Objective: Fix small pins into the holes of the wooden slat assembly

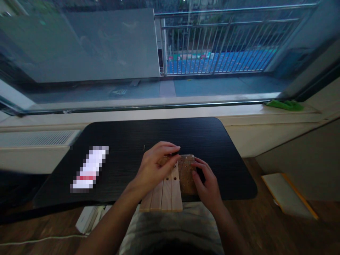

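Observation:
Three light wooden slats [166, 194] with small holes lie side by side at the near edge of the black table [124, 148], sticking out over it. Beside them on the right lies a darker brown perforated board [186, 173]. My left hand [156, 164] rests on the far ends of the slats, its fingers curled and pressed down on them. My right hand [207, 182] lies on the right side of the brown board, fingers bent and touching it.
A blurred white and red packet [90, 169] lies on the table's left part. A window sill runs behind the table, with a green cloth [285, 105] at its right end. A flat white and yellow board [289, 194] lies on the wooden floor to the right.

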A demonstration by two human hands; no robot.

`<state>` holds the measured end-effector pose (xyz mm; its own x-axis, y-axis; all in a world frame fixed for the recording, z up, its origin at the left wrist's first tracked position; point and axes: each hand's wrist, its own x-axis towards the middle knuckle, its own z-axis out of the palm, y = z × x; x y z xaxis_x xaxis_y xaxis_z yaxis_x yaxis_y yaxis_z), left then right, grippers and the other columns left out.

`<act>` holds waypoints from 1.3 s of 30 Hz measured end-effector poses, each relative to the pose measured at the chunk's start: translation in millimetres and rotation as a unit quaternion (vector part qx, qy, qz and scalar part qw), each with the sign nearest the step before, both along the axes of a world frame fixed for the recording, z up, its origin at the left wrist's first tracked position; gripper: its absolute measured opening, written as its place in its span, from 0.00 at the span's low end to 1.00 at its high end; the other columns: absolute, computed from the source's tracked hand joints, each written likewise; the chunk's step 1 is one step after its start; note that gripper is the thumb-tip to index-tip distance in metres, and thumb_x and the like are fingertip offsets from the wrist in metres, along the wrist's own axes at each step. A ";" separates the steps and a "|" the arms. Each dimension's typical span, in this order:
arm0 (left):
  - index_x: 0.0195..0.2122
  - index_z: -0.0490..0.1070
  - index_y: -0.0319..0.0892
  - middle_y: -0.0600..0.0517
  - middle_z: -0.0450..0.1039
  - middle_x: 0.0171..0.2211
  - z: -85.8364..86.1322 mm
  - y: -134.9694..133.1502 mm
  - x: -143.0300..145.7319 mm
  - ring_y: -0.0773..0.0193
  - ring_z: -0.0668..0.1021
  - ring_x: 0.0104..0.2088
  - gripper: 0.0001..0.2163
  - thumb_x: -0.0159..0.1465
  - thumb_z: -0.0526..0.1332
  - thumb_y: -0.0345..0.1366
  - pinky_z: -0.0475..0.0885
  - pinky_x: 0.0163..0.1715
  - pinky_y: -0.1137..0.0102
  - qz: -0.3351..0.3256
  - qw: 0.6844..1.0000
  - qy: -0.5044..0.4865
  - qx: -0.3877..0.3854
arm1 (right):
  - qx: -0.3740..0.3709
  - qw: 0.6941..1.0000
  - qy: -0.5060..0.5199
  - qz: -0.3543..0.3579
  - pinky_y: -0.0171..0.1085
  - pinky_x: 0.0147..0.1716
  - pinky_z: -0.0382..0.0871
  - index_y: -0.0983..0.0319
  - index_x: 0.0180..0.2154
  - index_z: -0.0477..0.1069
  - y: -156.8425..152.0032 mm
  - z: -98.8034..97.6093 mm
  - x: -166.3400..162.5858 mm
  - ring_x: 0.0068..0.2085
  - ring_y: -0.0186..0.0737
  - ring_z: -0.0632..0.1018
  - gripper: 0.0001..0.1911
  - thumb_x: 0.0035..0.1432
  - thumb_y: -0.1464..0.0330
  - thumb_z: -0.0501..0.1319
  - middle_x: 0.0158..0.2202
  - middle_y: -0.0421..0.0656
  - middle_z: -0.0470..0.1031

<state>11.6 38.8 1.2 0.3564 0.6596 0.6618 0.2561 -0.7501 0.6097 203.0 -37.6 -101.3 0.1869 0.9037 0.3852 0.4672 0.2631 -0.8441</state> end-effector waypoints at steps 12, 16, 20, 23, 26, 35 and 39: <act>0.46 0.79 0.44 0.50 0.80 0.40 -0.3 -2.1 -3.9 0.66 0.82 0.39 0.10 0.65 0.65 0.28 0.80 0.41 0.70 0.005 1.000 -0.008 -0.003 | 0.002 1.000 -0.005 0.002 0.54 0.57 0.71 0.57 0.48 0.73 1.0 -1.1 1.8 0.58 0.50 0.76 0.10 0.65 0.70 0.58 0.56 0.51 0.75; 0.46 0.79 0.44 0.49 0.81 0.40 0.9 -2.6 -4.3 0.65 0.82 0.39 0.10 0.64 0.65 0.27 0.80 0.41 0.70 0.003 1.000 -0.005 -0.010 | -0.002 1.000 0.001 -0.001 0.54 0.57 0.71 0.57 0.47 0.74 1.1 0.2 1.2 0.58 0.50 0.76 0.10 0.65 0.70 0.58 0.56 0.51 0.75; 0.47 0.79 0.44 0.48 0.81 0.40 1.7 -3.2 -4.1 0.64 0.83 0.40 0.11 0.65 0.63 0.27 0.80 0.41 0.69 -0.009 1.000 0.005 -0.022 | -0.002 1.000 0.008 -0.005 0.54 0.57 0.71 0.56 0.47 0.74 1.3 0.4 0.4 0.58 0.50 0.76 0.10 0.64 0.70 0.58 0.56 0.50 0.75; 0.47 0.79 0.43 0.48 0.82 0.41 1.4 -3.4 -3.8 0.65 0.83 0.40 0.11 0.65 0.62 0.27 0.80 0.41 0.69 -0.014 0.999 0.004 -0.029 | 0.000 1.000 0.011 -0.004 0.53 0.57 0.71 0.57 0.46 0.74 1.5 -0.1 -0.1 0.58 0.50 0.76 0.10 0.64 0.70 0.58 0.56 0.50 0.75; 0.47 0.79 0.44 0.48 0.82 0.40 1.6 -3.4 -4.2 0.64 0.83 0.40 0.11 0.65 0.61 0.27 0.80 0.41 0.69 -0.022 0.999 0.004 -0.038 | -0.002 1.000 0.008 -0.004 0.54 0.58 0.71 0.57 0.47 0.74 1.7 -0.5 -0.5 0.58 0.50 0.76 0.10 0.65 0.69 0.58 0.56 0.51 0.75; 0.45 0.78 0.43 0.48 0.83 0.40 4.2 -3.7 -6.9 0.64 0.84 0.39 0.09 0.64 0.64 0.28 0.81 0.41 0.69 -0.060 0.998 0.017 -0.032 | 0.001 1.000 0.005 -0.003 0.54 0.57 0.71 0.57 0.47 0.74 1.7 0.7 -1.2 0.58 0.50 0.76 0.10 0.65 0.69 0.58 0.56 0.51 0.75; 0.44 0.79 0.44 0.49 0.84 0.40 2.1 -3.9 -6.8 0.64 0.85 0.39 0.08 0.64 0.67 0.30 0.82 0.42 0.68 -0.049 0.998 0.007 -0.029 | -0.002 1.000 0.003 -0.004 0.55 0.58 0.71 0.57 0.47 0.74 1.3 1.2 -0.7 0.58 0.51 0.76 0.10 0.65 0.69 0.58 0.56 0.51 0.75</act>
<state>4.8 34.9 3.4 0.4308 0.6573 0.6184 0.1915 -0.7362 0.6491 202.3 -36.3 -100.1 0.1960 0.9039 0.3802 0.4645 0.2559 -0.8478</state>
